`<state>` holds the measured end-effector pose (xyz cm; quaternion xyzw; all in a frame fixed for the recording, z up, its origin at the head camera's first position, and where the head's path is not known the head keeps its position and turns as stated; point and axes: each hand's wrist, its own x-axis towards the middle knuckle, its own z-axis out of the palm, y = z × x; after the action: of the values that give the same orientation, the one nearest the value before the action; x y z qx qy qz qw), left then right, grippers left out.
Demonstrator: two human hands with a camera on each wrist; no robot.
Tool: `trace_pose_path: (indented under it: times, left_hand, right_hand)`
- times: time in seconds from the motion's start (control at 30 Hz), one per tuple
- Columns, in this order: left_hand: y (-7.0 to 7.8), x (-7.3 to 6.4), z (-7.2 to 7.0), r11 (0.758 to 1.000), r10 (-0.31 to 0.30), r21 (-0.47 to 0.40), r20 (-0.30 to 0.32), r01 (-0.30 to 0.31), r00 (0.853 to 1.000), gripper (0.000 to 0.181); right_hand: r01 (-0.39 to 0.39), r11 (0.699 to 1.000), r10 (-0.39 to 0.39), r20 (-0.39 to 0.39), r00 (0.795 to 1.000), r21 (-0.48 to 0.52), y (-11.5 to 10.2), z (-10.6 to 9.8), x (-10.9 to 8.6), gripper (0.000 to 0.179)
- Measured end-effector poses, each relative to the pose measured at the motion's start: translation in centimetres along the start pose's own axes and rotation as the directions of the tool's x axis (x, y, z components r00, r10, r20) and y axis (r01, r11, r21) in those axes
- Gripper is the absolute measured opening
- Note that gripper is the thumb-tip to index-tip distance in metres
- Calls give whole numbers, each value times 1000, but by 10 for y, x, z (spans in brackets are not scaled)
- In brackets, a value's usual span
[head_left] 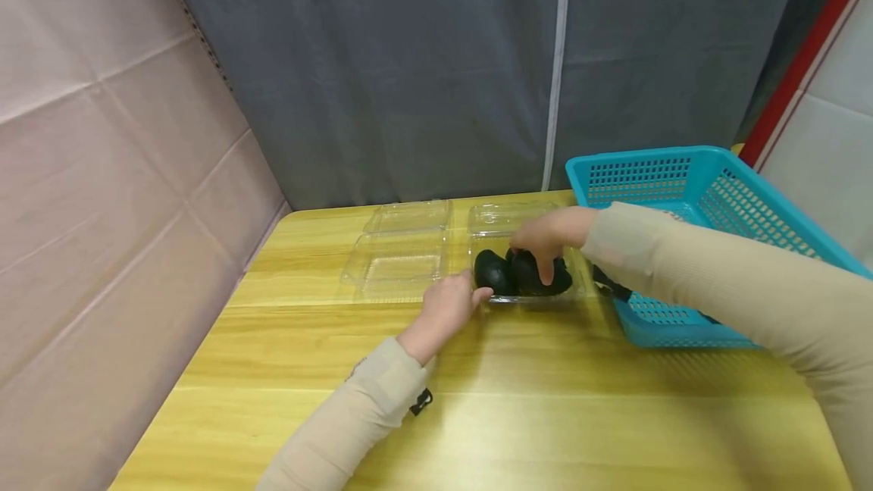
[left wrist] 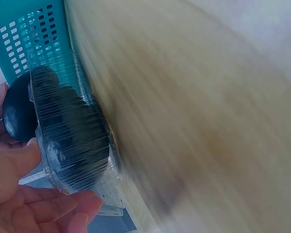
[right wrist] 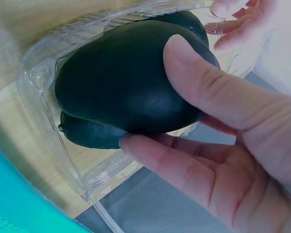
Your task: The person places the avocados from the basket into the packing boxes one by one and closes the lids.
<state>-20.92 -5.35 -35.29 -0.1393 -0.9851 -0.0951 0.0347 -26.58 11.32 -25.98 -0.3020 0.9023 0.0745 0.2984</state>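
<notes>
A clear plastic clamshell container [head_left: 503, 298] stands with its lid [head_left: 511, 216] folded back. My left hand [head_left: 446, 305] pinches its near left corner, the thumb at the rim and the fingers below in the left wrist view. My right hand [head_left: 549, 237] grips a smooth dark green avocado [right wrist: 116, 82] between thumb and fingers. That avocado overlaps other avocados lying in the container, one at the left [head_left: 492, 273] and one with a small stem underneath [right wrist: 89, 133]. In the left wrist view, the held avocado [left wrist: 18, 114] shows above the container's rim.
Another clear clamshell container [head_left: 402, 252] lies with its lid back at the left. A blue perforated basket [head_left: 682, 333] stands close on the right, under my right forearm. Behind the wooden table [head_left: 518, 430] hangs a grey curtain [head_left: 409, 82]. A pale wall covering borders the left.
</notes>
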Motion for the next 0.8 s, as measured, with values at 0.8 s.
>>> trace_pose_path:
  times: [0.8]
  left_hand:
    - [-1,-1,-1,1000,22,-8,-24,-22,999,40]
  right_hand:
    - [68,979,-61,42,997,-191,0,5,11,67]
